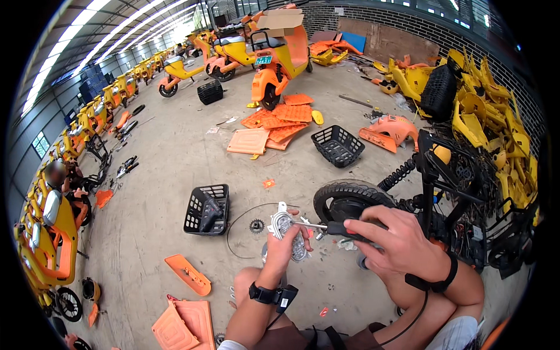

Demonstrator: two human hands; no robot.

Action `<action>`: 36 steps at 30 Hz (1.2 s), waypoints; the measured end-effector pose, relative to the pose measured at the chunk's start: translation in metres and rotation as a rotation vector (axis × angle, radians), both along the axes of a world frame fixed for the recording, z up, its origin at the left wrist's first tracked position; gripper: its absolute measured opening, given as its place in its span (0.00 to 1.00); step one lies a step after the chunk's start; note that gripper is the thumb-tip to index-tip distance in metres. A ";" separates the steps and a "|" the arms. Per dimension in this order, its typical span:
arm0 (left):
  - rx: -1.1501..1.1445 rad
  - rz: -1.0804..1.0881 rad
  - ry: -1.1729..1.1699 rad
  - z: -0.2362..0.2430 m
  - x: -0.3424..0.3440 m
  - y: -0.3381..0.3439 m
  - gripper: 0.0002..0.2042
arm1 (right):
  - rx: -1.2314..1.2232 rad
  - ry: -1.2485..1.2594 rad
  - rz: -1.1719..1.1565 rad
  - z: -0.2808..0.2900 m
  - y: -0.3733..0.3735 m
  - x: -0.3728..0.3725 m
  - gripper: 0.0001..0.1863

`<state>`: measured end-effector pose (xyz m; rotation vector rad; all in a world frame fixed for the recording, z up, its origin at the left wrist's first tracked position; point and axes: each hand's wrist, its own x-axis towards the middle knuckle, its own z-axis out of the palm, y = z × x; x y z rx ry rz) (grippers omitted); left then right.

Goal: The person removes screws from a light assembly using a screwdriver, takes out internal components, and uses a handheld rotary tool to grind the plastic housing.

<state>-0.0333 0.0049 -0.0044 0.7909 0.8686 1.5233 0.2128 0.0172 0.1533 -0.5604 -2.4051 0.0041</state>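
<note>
My left hand point(280, 252) is closed round a silvery, elongated part point(299, 248) with a flat tab, perhaps a lamp housing; my fingers hide some of it. In my right hand point(399, 240) is a screwdriver point(336, 228) with a dark handle showing some red. Its metal shaft points left, and the tip meets the silvery part near my left thumb; the exact contact point is too small to tell. Both hands are above my knees, in front of a black tyre point(344, 192).
Close on the right stands a stripped scooter frame point(429, 186). A black basket point(189, 224) holds a dark drill-like tool point(211, 214); another basket point(338, 153) lies farther off. Orange panels point(248, 142) and a small sprocket point(256, 226) lie on the floor. Yellow panels point(469, 119) are heaped right.
</note>
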 end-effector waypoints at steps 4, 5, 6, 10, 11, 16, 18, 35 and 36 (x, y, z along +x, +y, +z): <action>-0.037 -0.062 -0.060 0.004 0.000 -0.003 0.18 | -0.079 0.101 0.081 -0.002 0.001 -0.005 0.24; -0.042 -0.065 -0.064 0.004 0.000 -0.003 0.19 | -0.053 0.076 0.115 0.000 0.003 -0.005 0.24; -0.048 -0.068 -0.069 0.004 0.000 -0.004 0.19 | -0.064 0.117 0.116 0.000 0.003 -0.006 0.24; -0.039 -0.068 -0.074 0.005 0.000 -0.005 0.20 | -0.075 0.209 0.069 -0.001 -0.002 -0.012 0.22; -0.042 -0.057 -0.058 0.006 0.001 -0.007 0.20 | -0.041 0.211 0.062 -0.004 0.002 -0.012 0.22; -0.050 -0.009 0.002 0.012 0.005 -0.008 0.20 | 0.063 0.181 -0.003 -0.012 0.003 -0.010 0.22; -0.033 0.012 0.052 0.009 0.006 -0.007 0.19 | 0.073 0.184 0.003 -0.012 0.001 -0.011 0.21; -0.090 -0.008 0.231 -0.002 0.008 -0.001 0.19 | -0.052 0.132 -0.022 -0.017 0.000 -0.006 0.12; -0.087 0.012 0.250 -0.001 0.010 -0.001 0.19 | -0.060 0.141 -0.022 -0.019 0.000 -0.006 0.12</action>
